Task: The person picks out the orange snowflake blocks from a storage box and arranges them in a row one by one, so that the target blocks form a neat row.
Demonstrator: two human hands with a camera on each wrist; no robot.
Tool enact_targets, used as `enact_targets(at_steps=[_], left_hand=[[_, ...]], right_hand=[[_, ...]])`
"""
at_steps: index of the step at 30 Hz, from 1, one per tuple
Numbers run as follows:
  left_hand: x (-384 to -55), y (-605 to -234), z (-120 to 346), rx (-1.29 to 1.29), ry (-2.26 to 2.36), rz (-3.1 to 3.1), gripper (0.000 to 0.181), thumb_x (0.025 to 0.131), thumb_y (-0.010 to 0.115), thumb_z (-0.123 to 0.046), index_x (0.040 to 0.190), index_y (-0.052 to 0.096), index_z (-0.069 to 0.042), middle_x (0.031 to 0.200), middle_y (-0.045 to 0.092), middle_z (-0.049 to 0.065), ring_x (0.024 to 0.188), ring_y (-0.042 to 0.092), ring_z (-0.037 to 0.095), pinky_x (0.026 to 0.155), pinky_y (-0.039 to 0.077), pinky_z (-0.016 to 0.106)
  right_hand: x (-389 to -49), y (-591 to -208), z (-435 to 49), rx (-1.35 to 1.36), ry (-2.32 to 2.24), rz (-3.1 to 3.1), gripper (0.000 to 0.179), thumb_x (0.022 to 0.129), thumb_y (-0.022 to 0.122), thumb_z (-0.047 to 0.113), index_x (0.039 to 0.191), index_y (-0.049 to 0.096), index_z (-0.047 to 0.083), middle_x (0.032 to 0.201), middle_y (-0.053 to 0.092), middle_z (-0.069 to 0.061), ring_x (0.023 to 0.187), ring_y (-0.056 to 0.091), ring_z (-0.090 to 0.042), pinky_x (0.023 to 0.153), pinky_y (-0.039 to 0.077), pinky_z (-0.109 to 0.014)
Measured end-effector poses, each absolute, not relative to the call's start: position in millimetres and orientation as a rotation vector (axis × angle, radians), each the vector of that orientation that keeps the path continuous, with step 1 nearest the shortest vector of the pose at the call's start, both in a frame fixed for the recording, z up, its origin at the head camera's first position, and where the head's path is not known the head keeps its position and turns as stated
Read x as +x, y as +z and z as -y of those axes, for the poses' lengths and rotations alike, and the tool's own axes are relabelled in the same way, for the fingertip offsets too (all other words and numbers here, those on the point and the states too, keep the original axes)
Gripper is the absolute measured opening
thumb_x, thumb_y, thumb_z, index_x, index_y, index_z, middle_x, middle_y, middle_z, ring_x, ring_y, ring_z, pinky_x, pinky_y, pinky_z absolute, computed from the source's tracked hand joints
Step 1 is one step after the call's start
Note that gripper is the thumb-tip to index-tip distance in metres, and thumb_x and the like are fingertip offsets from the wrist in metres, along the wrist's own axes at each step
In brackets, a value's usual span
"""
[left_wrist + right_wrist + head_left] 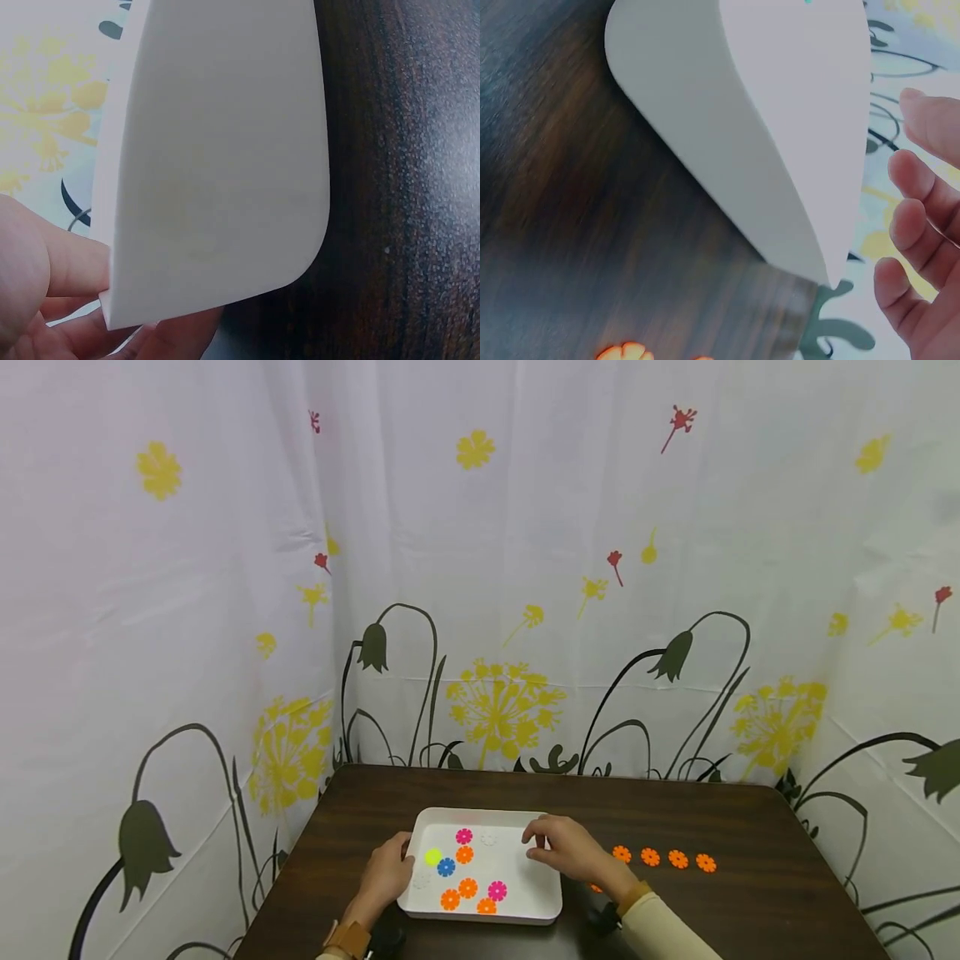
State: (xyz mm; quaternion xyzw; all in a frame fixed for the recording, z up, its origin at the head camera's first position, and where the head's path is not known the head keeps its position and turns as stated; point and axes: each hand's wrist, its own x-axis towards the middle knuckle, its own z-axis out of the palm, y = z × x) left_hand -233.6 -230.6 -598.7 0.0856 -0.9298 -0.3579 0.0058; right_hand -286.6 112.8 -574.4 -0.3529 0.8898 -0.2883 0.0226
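A white rectangular tray (525, 893) holds small flower-shaped discs: several orange ones (468, 887), two pink, one blue (446, 867), one yellow (433, 857) and pale white ones (489, 841). My left hand (387, 870) grips the tray's left edge; in the left wrist view its thumb and fingers stand on either side of the rim near a corner of the tray (217, 165). Over the tray's right side hovers my right hand (566, 847), fingers loosely bent. The right wrist view shows nothing between those fingertips (907, 176), which are apart from the tray wall.
Right of the tray, several orange flower discs (650, 857) lie in a row on the dark wooden table (750, 827). Another orange disc (596, 888) is partly hidden by the right forearm. A white floral curtain (525, 527) hangs behind the table.
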Motion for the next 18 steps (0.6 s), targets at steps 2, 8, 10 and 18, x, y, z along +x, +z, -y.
enact_targets(at_steps=[2,8,10,18], left_hand=[[-233,-599,231,0.268,-1.119,2.905,0.042,0.098,0.066,-0.002,0.139,0.060,0.006,0.118,0.072,0.024,0.091,0.066,0.028,0.083,0.055,0.054],[-233,-600,230,0.269,-1.130,2.910,0.042,0.099,0.066,-0.002,0.140,0.060,0.006,0.120,0.072,0.024,0.091,0.065,0.028,0.083,0.055,0.053],[-233,-600,230,0.268,-1.133,2.909,0.042,0.099,0.066,-0.002,0.140,0.060,0.006,0.119,0.072,0.024,0.091,0.066,0.028,0.083,0.056,0.053],[-233,-601,231,0.275,-1.154,2.889,0.042,0.099,0.066,-0.002,0.140,0.060,0.006,0.119,0.072,0.023,0.090,0.066,0.027,0.084,0.056,0.053]], right_hand=[[-287,-574,-107,-1.123,-0.866,-2.742,0.017,0.094,0.081,0.016,0.109,0.077,0.012,0.084,0.060,0.012,0.071,0.049,-0.003,0.064,0.045,-0.022],[-287,-574,-92,-1.225,-0.780,-2.713,0.017,0.092,0.083,0.017,0.108,0.078,0.012,0.082,0.060,0.013,0.071,0.048,-0.001,0.066,0.045,-0.020],[-286,-573,-87,-1.248,-0.750,-2.712,0.017,0.092,0.083,0.018,0.107,0.078,0.013,0.082,0.059,0.013,0.070,0.048,-0.001,0.065,0.044,-0.019],[-278,-572,-65,-1.290,-0.637,-2.639,0.018,0.093,0.083,0.022,0.109,0.078,0.017,0.080,0.058,0.013,0.068,0.048,-0.002,0.066,0.044,-0.019]])
